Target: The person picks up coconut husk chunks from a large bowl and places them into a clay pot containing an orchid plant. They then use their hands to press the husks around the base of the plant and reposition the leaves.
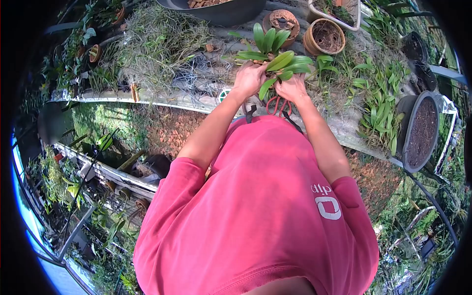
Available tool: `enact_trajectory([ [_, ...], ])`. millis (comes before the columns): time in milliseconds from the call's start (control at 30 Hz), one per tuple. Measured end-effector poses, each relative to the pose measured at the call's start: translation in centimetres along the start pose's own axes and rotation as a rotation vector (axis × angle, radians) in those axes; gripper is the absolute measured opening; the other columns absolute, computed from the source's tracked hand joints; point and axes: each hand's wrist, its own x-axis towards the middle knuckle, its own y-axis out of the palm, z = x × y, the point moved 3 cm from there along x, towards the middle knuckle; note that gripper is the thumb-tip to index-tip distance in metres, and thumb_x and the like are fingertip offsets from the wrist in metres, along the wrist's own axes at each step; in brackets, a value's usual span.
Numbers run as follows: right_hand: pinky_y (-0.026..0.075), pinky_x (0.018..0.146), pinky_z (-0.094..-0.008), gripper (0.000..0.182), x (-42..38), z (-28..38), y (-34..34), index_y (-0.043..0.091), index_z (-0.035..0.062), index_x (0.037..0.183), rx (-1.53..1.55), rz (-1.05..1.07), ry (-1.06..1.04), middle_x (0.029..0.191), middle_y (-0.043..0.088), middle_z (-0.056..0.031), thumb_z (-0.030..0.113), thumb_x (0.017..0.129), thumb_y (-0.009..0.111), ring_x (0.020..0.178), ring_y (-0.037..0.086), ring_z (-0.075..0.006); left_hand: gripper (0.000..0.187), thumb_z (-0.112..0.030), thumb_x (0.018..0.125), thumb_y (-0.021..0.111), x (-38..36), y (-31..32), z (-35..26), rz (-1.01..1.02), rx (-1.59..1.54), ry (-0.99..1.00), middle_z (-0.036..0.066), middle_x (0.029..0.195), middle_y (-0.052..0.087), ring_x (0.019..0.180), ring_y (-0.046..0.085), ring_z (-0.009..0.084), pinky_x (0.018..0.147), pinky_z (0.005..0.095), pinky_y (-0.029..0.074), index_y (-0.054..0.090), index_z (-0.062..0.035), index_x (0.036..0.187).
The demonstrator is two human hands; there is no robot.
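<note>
A leafy orchid plant (280, 61) with broad green leaves is between my two hands, over the bench's near edge. My left hand (250, 78) is closed at the plant's base on the left side. On the right, my right hand (291, 88) is curled against the lower leaves, its fingertips partly hidden by them. Just below the hands, red-handled scissors (279, 106) show their loops; their blades are hidden. A small round green-and-white item (224, 95) lies left of my left wrist.
Two clay pots (324, 37) stand behind the plant, near a large dark basin (216, 12) of chips. Grey stringy plants (162, 44) cover the bench's left. Green plants (381, 113) and a big soil-filled pot (420, 130) are at right.
</note>
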Motion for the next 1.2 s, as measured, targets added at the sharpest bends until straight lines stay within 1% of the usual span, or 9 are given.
enact_trajectory([
  [133, 0.024, 0.117, -0.0710, 0.039, -0.4, -0.5, -0.4, 0.074, 0.0112, 0.122, 0.148, 0.028, -0.018, 0.150, 0.052, -0.0226, 0.039, 0.097, 0.061, 0.146, 0.040, -0.0436, 0.027, -0.016, 0.090, 0.063, 0.7, -0.2, -0.2, 0.040, -0.009, -0.083, 0.016, 0.106, 0.076, 0.103, 0.068, 0.0376, 0.096, 0.0471, 0.055, 0.078, -0.0106, 0.112],
  [233, 0.024, 0.118, -0.0692, 0.042, -1.1, -0.4, -0.1, 0.073, 0.0144, 0.123, -0.048, -0.131, -0.083, 0.144, 0.057, -0.0208, 0.046, 0.098, 0.060, 0.137, 0.047, -0.0466, 0.022, -0.017, 0.092, 0.063, 0.8, -0.5, -0.3, 0.062, -0.027, -0.049, 0.018, 0.101, 0.076, 0.103, 0.065, 0.0418, 0.096, 0.0496, 0.054, 0.074, -0.0076, 0.108],
  [367, 0.022, 0.118, -0.0709, 0.048, 0.0, 0.0, 1.3, 0.067, 0.0152, 0.136, -0.111, -0.047, 0.037, 0.158, 0.044, -0.0183, 0.043, 0.098, 0.059, 0.145, 0.043, -0.0429, 0.017, -0.018, 0.091, 0.068, 0.2, -0.3, -1.0, -0.053, -0.026, -0.021, 0.018, 0.100, 0.075, 0.101, 0.065, 0.0417, 0.095, 0.0496, 0.054, 0.073, -0.0076, 0.103],
  [400, 0.020, 0.119, -0.0727, 0.066, 0.5, 0.4, -0.4, 0.046, 0.0159, 0.157, -0.048, 0.139, 0.052, 0.165, 0.037, -0.0199, 0.047, 0.100, 0.051, 0.154, 0.032, -0.0403, 0.017, -0.019, 0.091, 0.069, 0.3, 0.0, -1.0, -0.071, -0.010, -0.022, 0.018, 0.099, 0.075, 0.100, 0.065, 0.0414, 0.095, 0.0496, 0.054, 0.073, -0.0079, 0.103],
  [500, 0.021, 0.118, -0.0738, 0.063, 0.4, 1.0, -0.9, 0.054, 0.0148, 0.152, -0.181, 0.042, 0.031, 0.159, 0.046, -0.0206, 0.050, 0.100, 0.050, 0.151, 0.037, -0.0392, 0.017, -0.019, 0.091, 0.070, 0.2, 0.9, -0.6, -0.065, 0.032, -0.048, 0.017, 0.101, 0.074, 0.102, 0.065, 0.0403, 0.096, 0.0491, 0.054, 0.073, -0.0086, 0.104],
  [600, 0.021, 0.117, -0.0741, 0.058, 1.0, 1.1, -1.4, 0.063, 0.0152, 0.144, -0.127, 0.395, 0.154, 0.149, 0.056, -0.0215, 0.052, 0.100, 0.049, 0.149, 0.040, -0.0385, 0.019, -0.019, 0.091, 0.070, -0.2, 1.2, -0.6, -0.142, 0.046, -0.044, 0.015, 0.105, 0.074, 0.106, 0.064, 0.0389, 0.097, 0.0479, 0.053, 0.074, -0.0087, 0.106],
  [900, 0.029, 0.115, -0.0649, 0.048, -1.9, -0.9, -0.3, 0.069, 0.0240, 0.136, 0.176, -0.123, -0.002, 0.142, 0.057, -0.0238, 0.050, 0.096, 0.065, 0.137, 0.043, -0.0500, 0.024, -0.020, 0.087, 0.073, -1.1, 0.9, 0.5, -0.161, -0.023, -0.057, 0.008, 0.112, 0.076, 0.107, 0.065, 0.0328, 0.099, 0.0441, 0.053, 0.079, -0.0109, 0.109],
  [1033, 0.038, 0.110, -0.0580, 0.038, -3.5, -1.2, -1.9, 0.076, 0.0189, 0.126, 0.269, -0.262, 0.028, 0.133, 0.055, -0.0213, 0.040, 0.094, 0.073, 0.129, 0.044, -0.0449, 0.021, -0.020, 0.087, 0.073, -0.7, 0.5, 0.0, -0.108, 0.109, -0.074, 0.005, 0.108, 0.078, 0.105, 0.066, 0.0295, 0.097, 0.0426, 0.053, 0.080, -0.0127, 0.106],
  [1200, 0.042, 0.108, -0.0550, 0.043, -3.8, -0.5, -2.7, 0.074, 0.0196, 0.128, 0.306, -0.119, 0.248, 0.130, 0.054, -0.0197, 0.041, 0.091, 0.078, 0.128, 0.046, -0.0435, 0.019, -0.019, 0.089, 0.072, -0.5, 0.4, 0.4, -0.145, 0.035, -0.042, 0.005, 0.107, 0.078, 0.104, 0.066, 0.0299, 0.096, 0.0425, 0.053, 0.081, -0.0127, 0.105],
])
